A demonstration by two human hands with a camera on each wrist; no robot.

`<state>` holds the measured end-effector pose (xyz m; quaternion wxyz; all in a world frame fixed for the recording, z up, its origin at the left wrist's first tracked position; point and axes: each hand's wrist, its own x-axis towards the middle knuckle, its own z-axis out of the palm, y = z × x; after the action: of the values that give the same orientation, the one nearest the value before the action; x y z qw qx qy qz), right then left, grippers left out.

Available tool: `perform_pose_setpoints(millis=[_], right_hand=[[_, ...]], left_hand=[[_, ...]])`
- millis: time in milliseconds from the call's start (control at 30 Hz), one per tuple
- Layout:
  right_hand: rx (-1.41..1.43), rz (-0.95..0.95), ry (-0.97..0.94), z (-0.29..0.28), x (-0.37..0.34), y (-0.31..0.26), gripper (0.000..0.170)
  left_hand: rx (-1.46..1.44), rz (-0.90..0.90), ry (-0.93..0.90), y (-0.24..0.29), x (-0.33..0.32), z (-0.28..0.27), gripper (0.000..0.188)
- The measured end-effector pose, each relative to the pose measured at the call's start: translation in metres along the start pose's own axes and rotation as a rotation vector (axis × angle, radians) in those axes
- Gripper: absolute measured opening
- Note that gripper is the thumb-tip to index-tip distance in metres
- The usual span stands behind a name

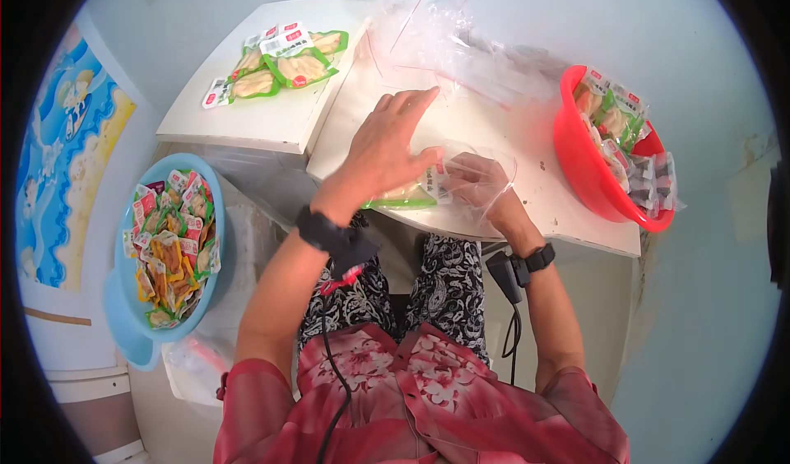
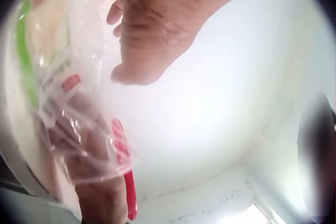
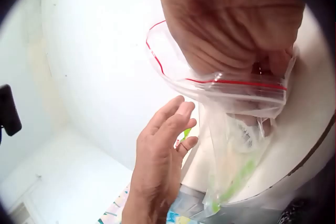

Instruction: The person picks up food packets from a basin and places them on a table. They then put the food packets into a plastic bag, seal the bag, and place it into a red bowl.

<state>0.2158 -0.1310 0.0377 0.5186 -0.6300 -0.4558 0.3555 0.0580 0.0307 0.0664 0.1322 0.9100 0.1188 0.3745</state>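
Observation:
A clear zip bag (image 3: 210, 145) with a red line at its mouth lies at the table's front edge. My right hand (image 1: 481, 184) reaches in through that mouth, its fingers pinching the white labelled end of a green-edged snack packet (image 1: 407, 197). In the left wrist view, the packet (image 2: 47, 29) shows pale food through the film inside the bag. My left hand (image 1: 383, 143) hovers above the bag with fingers extended and thumb spread, holding nothing. Part of the packet is hidden beneath the left hand in the head view.
Several similar packets (image 1: 292, 61) lie on the raised white surface at left. A red basin (image 1: 576, 155) of packets stands at right, and a blue basin (image 1: 216, 209) of mixed packets is lower left. Loose clear bags (image 1: 444, 32) are heaped at the back.

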Motion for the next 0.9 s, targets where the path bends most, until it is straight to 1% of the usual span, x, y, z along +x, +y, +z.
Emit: perform_pose_setpoints(millis=[67,100,167,200,267,300,367,400,500,600,700,733,767,800,833,900], right_hand=[[-0.026,0.039,-0.068,-0.002,0.001,-0.01,0.025],[-0.038,0.06,-0.097,-0.004,0.001,-0.013,0.024],[-0.156,0.005,-0.094,-0.009,0.002,-0.008,0.022],[-0.215,-0.021,-0.091,-0.012,0.003,-0.007,0.021],[-0.245,0.105,-0.103,-0.017,0.004,-0.012,0.02],[-0.258,0.167,-0.111,-0.019,0.006,-0.014,0.02],[-0.244,0.185,-0.148,-0.025,0.012,-0.006,0.017],[-0.237,0.19,-0.168,-0.027,0.013,-0.005,0.016],[-0.208,0.119,-0.112,-0.02,0.014,-0.007,0.017],[-0.181,0.198,-0.099,-0.015,0.011,-0.02,0.019],[-0.186,0.136,-0.028,-0.014,0.012,-0.005,0.022],[-0.127,0.115,-0.042,-0.015,0.013,0.002,0.023],[-0.072,0.09,-0.057,-0.017,0.015,0.008,0.024],[-0.019,0.065,-0.074,-0.019,0.018,0.01,0.025],[-0.06,0.073,-0.044,-0.017,0.019,0.008,0.025],[-0.142,0.089,0.022,-0.012,0.014,-0.001,0.024]], left_hand=[[-0.068,0.018,-0.187,-0.025,0.008,0.008,0.052],[-0.158,-0.062,-0.314,-0.037,0.014,0.013,0.046],[-0.343,-0.221,-0.572,-0.054,0.023,0.023,0.035],[-0.321,-0.273,-0.47,-0.054,0.024,0.024,0.029],[-0.274,-0.378,-0.272,-0.054,0.024,0.028,0.019],[-0.255,-0.418,-0.181,-0.053,0.023,0.033,0.018],[-0.211,-0.5,0.005,-0.048,0.018,0.043,0.015],[-0.18,-0.499,0.018,-0.042,0.015,0.045,0.012],[-0.1,-0.416,0.03,-0.035,0.012,0.043,0.016],[0.091,-0.137,0.286,-0.022,0.012,0.025,0.028],[-0.028,-0.084,0.18,0.019,0.001,0.003,0.04],[-0.062,-0.055,0.126,0.043,-0.008,-0.001,0.045],[-0.095,-0.026,0.077,0.068,-0.016,0.0,0.05],[-0.112,-0.027,0.068,0.086,-0.025,0.008,0.056],[-0.13,-0.029,0.061,0.099,-0.033,0.017,0.061],[-0.186,-0.092,0.084,0.108,-0.043,0.033,0.054]])
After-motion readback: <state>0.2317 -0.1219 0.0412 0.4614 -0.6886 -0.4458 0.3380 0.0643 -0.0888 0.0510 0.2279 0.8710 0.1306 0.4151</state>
